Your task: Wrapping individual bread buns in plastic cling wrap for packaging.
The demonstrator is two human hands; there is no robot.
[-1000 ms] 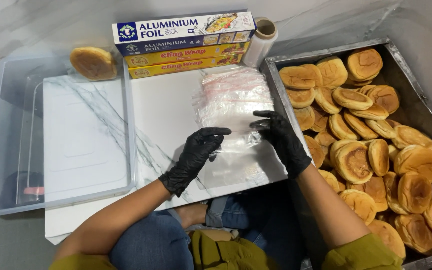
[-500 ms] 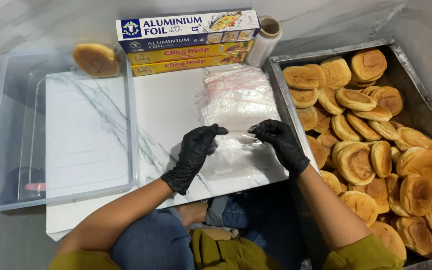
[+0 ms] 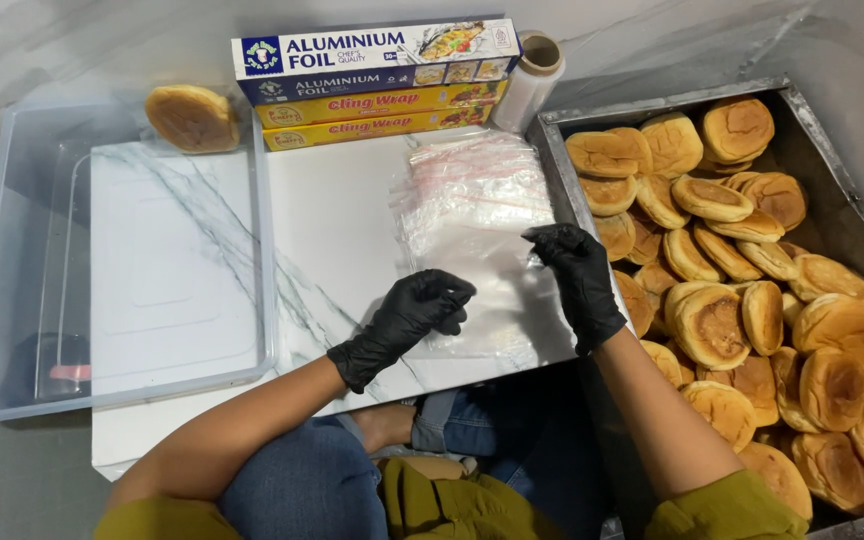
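Note:
A stack of clear plastic zip bags (image 3: pixel 472 205) lies on the white marble board (image 3: pixel 332 230). My left hand (image 3: pixel 417 310), in a black glove, pinches the near left edge of the top bag. My right hand (image 3: pixel 577 275), also gloved in black, grips the same bag's right edge beside the tray. The top bag is pulled toward me, off the stack. A metal tray (image 3: pixel 832 180) full of several golden buns (image 3: pixel 722 320) stands just right of my right hand.
A clear plastic bin (image 3: pixel 12 300) sits at the left with one bun (image 3: pixel 190 116) in its far corner. Boxes of foil and cling wrap (image 3: pixel 377 80) and a film roll (image 3: pixel 534 75) line the back edge. My knees are below the board.
Both hands have drawn nearer to me, dragging the top bag down off the stack. The right hand has shifted from the bag's middle to its right edge.

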